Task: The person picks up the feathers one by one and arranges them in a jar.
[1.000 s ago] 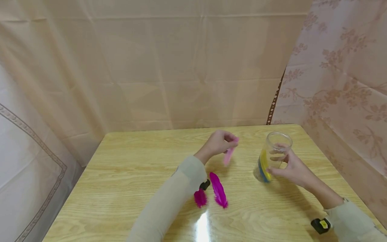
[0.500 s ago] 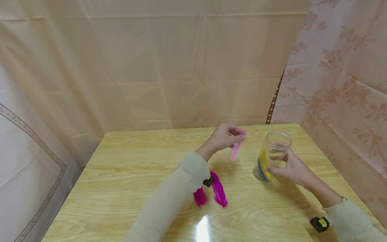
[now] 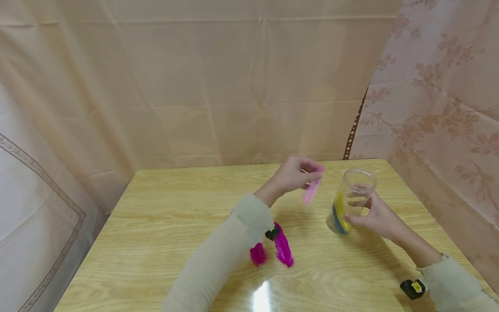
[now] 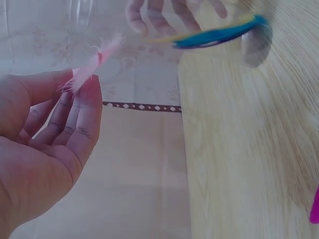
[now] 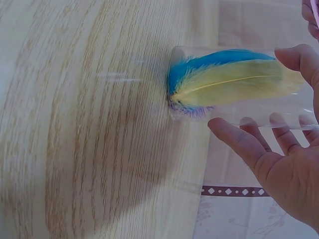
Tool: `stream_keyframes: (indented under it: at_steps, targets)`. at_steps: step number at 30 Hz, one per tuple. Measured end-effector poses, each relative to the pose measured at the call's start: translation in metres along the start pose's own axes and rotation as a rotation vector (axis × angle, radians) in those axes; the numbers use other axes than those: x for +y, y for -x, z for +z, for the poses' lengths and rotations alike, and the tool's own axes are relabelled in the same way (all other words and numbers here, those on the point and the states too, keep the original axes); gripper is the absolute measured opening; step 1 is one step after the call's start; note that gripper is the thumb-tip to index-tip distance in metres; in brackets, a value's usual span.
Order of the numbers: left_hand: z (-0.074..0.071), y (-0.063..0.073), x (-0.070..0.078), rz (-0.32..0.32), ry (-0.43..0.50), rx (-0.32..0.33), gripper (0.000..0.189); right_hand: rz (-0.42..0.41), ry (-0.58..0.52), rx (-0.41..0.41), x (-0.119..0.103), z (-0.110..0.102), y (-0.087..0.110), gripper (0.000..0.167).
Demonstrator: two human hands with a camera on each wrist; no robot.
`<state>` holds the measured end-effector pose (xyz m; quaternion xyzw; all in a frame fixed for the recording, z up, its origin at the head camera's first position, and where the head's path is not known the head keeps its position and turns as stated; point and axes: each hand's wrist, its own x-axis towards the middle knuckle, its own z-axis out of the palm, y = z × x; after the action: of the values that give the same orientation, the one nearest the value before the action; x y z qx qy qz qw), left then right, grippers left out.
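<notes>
Pinched between my left hand's [image 3: 292, 175] thumb and fingers is a light pink feather [image 3: 311, 193], its vane hanging down just left of the jar. My right hand [image 3: 380, 217] grips a clear cylindrical jar [image 3: 351, 190] from the right side, thumb in front and fingers behind. The jar stands upright on the table with an open top. Inside it lean a yellow feather [image 5: 229, 84] and a blue feather [image 5: 219, 60], with purple wisps [image 5: 192, 110] at the bottom. In the left wrist view the pink feather [image 4: 94, 65] sticks out past the fingertips.
Two magenta feathers lie on the wooden table [image 3: 175, 225]: a longer one [image 3: 283, 249], and a shorter-looking one [image 3: 258, 255] partly hidden by the left sleeve. Beige curtains [image 3: 234, 86] hang behind the table, and a floral cloth [image 3: 448, 108] hangs along its right.
My left hand has moved right and slightly farther away with the pink feather, closer to the jar. The right hand and the jar have stayed in place.
</notes>
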<state>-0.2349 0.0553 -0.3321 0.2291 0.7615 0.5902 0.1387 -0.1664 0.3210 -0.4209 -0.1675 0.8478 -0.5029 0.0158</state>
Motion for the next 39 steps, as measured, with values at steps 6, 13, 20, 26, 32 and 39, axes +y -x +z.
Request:
stream_keyframes:
  at_steps: [6,13,20,26,32,39]
  targets:
    - [0.006,0.000,0.012,0.030,0.024,-0.019,0.026,-0.014,0.020,0.016,0.000,-0.001,-0.001,0.086]
    - [0.013,-0.001,0.023,0.059,0.038,-0.042,0.027,-0.024,0.011,0.008,0.002,0.000,-0.001,0.085]
    - [0.020,-0.001,0.034,0.069,0.015,-0.071,0.028,-0.026,-0.001,0.005,0.002,-0.001,-0.001,0.085]
    - [0.025,-0.003,0.042,0.077,0.003,-0.083,0.032,-0.027,0.026,0.007,0.002,-0.001,0.000,0.085]
    - [0.031,-0.005,0.048,0.083,0.011,-0.086,0.035,-0.035,0.029,0.005,0.001,-0.001,0.000,0.084]
    - [0.033,-0.006,0.051,0.088,0.020,-0.085,0.034,-0.033,0.023,0.001,0.001,-0.002,0.000,0.083]
